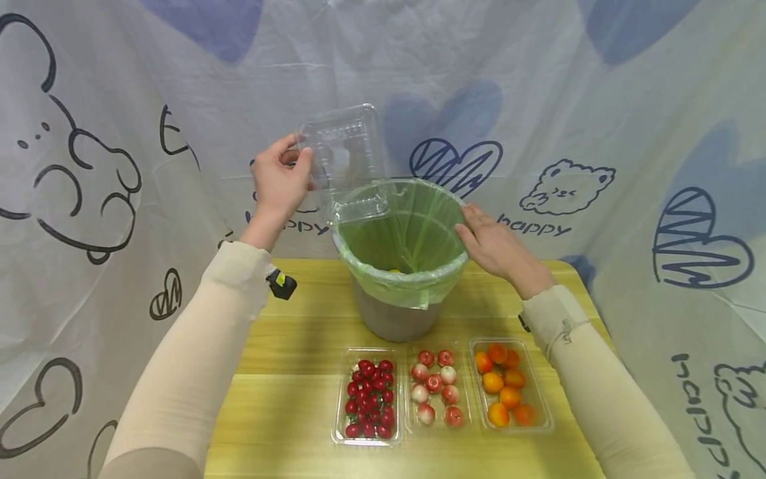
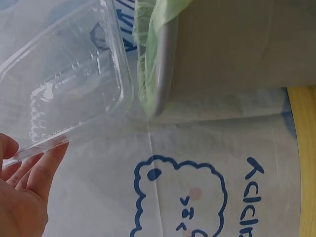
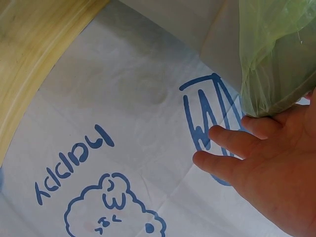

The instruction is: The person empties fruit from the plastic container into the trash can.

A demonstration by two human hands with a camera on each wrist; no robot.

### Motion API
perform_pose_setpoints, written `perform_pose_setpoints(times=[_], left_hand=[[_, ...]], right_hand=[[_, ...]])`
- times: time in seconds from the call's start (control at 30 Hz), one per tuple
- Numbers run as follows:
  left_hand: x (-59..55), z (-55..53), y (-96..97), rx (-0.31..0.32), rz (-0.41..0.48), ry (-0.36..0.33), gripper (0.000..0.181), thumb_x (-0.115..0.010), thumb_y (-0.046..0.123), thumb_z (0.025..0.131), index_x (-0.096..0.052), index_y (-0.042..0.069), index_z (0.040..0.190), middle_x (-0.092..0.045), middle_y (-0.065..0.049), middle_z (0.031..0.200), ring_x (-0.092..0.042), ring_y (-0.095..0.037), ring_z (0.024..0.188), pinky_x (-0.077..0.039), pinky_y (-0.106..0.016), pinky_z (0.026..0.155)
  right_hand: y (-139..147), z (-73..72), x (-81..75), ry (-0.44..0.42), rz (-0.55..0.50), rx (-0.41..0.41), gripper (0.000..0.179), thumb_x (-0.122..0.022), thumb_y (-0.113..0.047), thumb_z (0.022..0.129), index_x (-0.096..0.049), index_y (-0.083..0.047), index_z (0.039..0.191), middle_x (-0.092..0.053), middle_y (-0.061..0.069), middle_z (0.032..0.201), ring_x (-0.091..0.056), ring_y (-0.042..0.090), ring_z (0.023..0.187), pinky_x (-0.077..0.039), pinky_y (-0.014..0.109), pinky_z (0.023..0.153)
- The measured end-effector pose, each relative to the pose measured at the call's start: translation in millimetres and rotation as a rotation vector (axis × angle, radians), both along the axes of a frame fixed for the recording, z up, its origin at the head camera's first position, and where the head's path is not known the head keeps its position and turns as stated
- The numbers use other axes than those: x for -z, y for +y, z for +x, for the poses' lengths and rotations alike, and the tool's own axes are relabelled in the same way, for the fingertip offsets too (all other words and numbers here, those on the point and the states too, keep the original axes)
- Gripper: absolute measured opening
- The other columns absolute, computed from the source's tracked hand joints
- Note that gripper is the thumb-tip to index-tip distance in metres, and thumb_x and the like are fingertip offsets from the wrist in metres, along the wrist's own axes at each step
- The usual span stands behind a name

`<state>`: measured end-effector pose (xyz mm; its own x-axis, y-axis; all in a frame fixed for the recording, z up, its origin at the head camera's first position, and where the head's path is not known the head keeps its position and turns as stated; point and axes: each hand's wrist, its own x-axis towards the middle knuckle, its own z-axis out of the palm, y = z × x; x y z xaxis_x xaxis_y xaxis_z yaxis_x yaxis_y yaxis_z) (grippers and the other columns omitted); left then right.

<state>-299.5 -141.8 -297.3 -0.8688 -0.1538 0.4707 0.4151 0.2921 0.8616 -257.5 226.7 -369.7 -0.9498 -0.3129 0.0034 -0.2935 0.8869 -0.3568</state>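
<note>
My left hand (image 1: 281, 174) pinches the edge of a clear plastic container (image 1: 347, 143), thumb on one side and fingers on the other. The container is tilted up, and its lower end overlaps the far left rim of the bin. A grey bin (image 1: 395, 313) with a green plastic liner (image 1: 413, 286) folded over its rim stands on the table. At the bin's right rim rests my right hand (image 1: 493, 243); in the right wrist view its fingers (image 3: 237, 143) are spread and fairly straight beside the liner. Something small and yellow (image 1: 395, 271) shows inside the bin.
On the wooden table (image 1: 281, 399), before the bin, clear trays hold dark red cherry-like fruits (image 1: 369, 399), red-and-white round fruits (image 1: 433, 383) and orange fruits (image 1: 510, 398). A printed white cloth (image 1: 574, 120) hangs behind and at both sides.
</note>
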Motion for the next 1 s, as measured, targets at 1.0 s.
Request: perform_pose_setpoints(times=[1.0], left_hand=[[13.2, 13.7, -78.7, -0.115, 0.030, -0.235, 0.035, -0.061, 0.017, 0.103, -0.068, 0.004, 0.134, -0.072, 0.009, 0.090, -0.071, -0.007, 0.069, -0.065, -0.023, 0.060]], right_hand=[[1, 1.1, -0.1, 0.000, -0.013, -0.009, 0.071, -0.019, -0.048, 0.114, -0.012, -0.001, 0.167, -0.010, 0.021, 0.176, -0.013, 0.042, 0.163, -0.012, 0.060, 0.135]])
